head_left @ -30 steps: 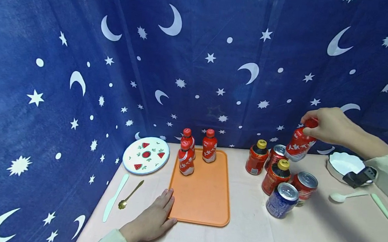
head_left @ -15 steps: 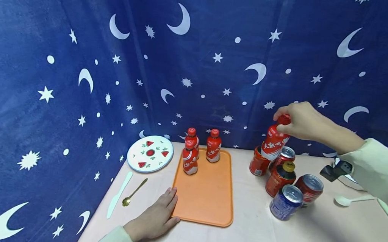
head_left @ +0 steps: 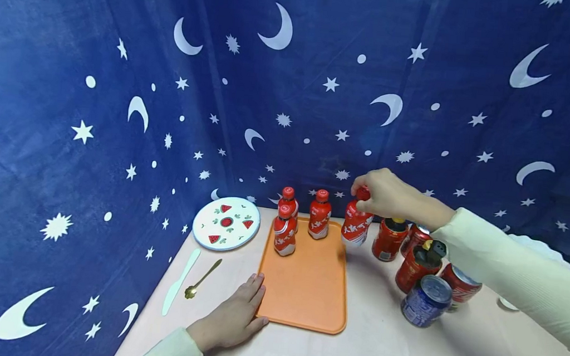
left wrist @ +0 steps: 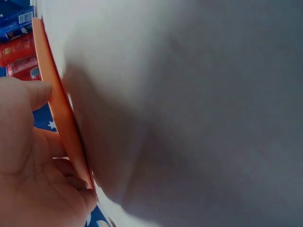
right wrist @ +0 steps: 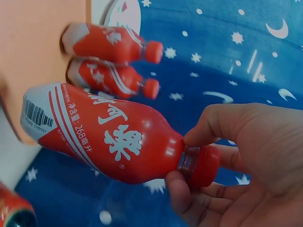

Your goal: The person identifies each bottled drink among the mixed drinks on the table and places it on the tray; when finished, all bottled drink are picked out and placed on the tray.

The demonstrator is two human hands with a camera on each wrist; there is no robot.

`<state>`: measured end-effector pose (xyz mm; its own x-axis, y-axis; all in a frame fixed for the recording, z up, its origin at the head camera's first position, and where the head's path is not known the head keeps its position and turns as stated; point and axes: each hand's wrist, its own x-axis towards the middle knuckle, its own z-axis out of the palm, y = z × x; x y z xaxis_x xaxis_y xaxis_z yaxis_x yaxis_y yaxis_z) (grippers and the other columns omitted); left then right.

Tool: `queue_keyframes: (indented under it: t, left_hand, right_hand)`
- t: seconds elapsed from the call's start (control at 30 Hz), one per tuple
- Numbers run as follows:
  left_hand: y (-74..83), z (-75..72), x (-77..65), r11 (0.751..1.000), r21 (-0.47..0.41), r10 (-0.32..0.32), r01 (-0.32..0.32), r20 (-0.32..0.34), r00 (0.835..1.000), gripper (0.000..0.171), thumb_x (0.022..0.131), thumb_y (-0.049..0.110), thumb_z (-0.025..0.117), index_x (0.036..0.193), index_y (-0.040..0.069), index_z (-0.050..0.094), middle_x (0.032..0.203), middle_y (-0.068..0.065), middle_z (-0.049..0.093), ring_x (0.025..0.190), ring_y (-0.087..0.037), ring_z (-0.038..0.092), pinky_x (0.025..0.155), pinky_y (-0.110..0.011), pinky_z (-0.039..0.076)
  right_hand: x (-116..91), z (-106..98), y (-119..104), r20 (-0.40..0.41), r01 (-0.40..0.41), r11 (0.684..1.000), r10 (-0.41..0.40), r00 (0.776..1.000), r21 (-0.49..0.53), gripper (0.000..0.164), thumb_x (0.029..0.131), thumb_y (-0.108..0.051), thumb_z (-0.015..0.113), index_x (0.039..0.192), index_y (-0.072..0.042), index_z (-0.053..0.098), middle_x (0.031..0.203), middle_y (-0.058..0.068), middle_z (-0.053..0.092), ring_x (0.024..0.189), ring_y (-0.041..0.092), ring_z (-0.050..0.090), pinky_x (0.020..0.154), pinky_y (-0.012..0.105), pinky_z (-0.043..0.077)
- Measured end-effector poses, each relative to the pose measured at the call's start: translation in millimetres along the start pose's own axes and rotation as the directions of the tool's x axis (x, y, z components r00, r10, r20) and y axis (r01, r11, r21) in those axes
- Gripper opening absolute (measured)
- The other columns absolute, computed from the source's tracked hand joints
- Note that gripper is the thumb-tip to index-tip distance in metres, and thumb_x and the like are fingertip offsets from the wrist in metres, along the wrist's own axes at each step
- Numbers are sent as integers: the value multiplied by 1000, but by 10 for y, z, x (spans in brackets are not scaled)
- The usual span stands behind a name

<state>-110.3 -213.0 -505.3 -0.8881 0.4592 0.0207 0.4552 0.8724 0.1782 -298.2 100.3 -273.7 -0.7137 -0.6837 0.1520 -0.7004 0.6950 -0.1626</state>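
My right hand (head_left: 383, 194) pinches a red drink bottle (head_left: 355, 227) at its cap and neck, holding it by the back right corner of the orange tray (head_left: 302, 291). The right wrist view shows thumb and fingers round the neck below the red cap (right wrist: 204, 165), with white lettering on the bottle's body. Three matching bottles stand at the tray's back: a front left bottle (head_left: 285, 235), another behind it (head_left: 289, 199), and one more to their right (head_left: 319, 217). My left hand (head_left: 234, 314) rests with straight fingers against the tray's front left corner; its thumb lies at the front edge.
Right of the tray stand two yellow-capped bottles (head_left: 415, 266), a blue can (head_left: 426, 303) and red cans (head_left: 462, 284), partly behind my right sleeve. At left lie a watermelon-patterned plate (head_left: 211, 220), a pale knife (head_left: 179, 284) and a gold spoon (head_left: 203, 279). A blue curtain (head_left: 324, 64) hangs behind.
My right hand has carried the red bottle leftward, past the yellow-capped bottles and down to the tray's right side. The left hand has stayed at the tray's corner. The head view has shifted slightly.
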Motion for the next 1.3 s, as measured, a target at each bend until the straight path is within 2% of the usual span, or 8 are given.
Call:
queue_keyframes:
  t: [0.17, 0.3, 0.47, 0.67, 0.97, 1.3]
  left_hand:
    - [12, -28, -6, 1000, 7, -10, 10, 15, 1000, 70, 94, 47, 42, 140, -4, 30, 151, -19, 14, 138, -34, 13, 109, -45, 23]
    - [17, -42, -6, 1000, 12, -1, 1, 8, 1000, 69, 94, 46, 42, 140, -6, 31, 150, -20, 15, 138, -35, 14, 109, -45, 23]
    - [9, -36, -11, 1000, 3, 2, -2, 3, 1000, 69, 94, 46, 42, 139, -6, 32, 150, -21, 16, 137, -36, 15, 109, -45, 24]
    - [-15, -34, -7, 1000, -6, 6, -6, 0, 1000, 69, 94, 46, 42, 139, -5, 32, 150, -20, 16, 138, -36, 14, 109, -46, 24]
    - [-33, -31, 8, 1000, -11, 5, -5, 0, 1000, 70, 94, 47, 42, 140, -5, 31, 150, -20, 15, 138, -35, 13, 109, -45, 23]
    - [-40, -26, 13, 1000, -21, -14, 14, 23, 1000, 72, 93, 50, 41, 141, -4, 30, 152, -18, 12, 138, -34, 12, 110, -44, 22]
  right_hand:
    - [151, 201, -124, 32, 22, 999, -23, 999, 34, 22, 71, -15, 73, 92, -9, 68, 68, -2, 58, 57, 13, 49, 47, 23, 43]
    - [259, 341, -198, 65, 30, 999, -33, 997, 39, 22, 71, -14, 72, 92, -8, 67, 65, -2, 57, 55, 13, 48, 46, 24, 42]
    - [378, 501, -270, 106, 32, 997, -39, 994, 71, 25, 71, -13, 72, 95, -6, 67, 73, -1, 59, 59, 13, 51, 47, 23, 44]
    - [455, 661, -301, 87, 64, 995, -70, 994, 76, 23, 69, -12, 74, 91, -5, 68, 72, -1, 60, 62, 13, 52, 50, 23, 45]
    - [495, 783, -304, 113, 95, 993, -103, 988, 72, 28, 68, -10, 75, 95, -3, 68, 82, 1, 64, 67, 13, 55, 55, 24, 50]
    - [523, 803, -318, 107, 92, 994, -98, 989, 63, 25, 66, -10, 78, 88, -6, 68, 76, -2, 61, 64, 12, 55, 52, 24, 49]
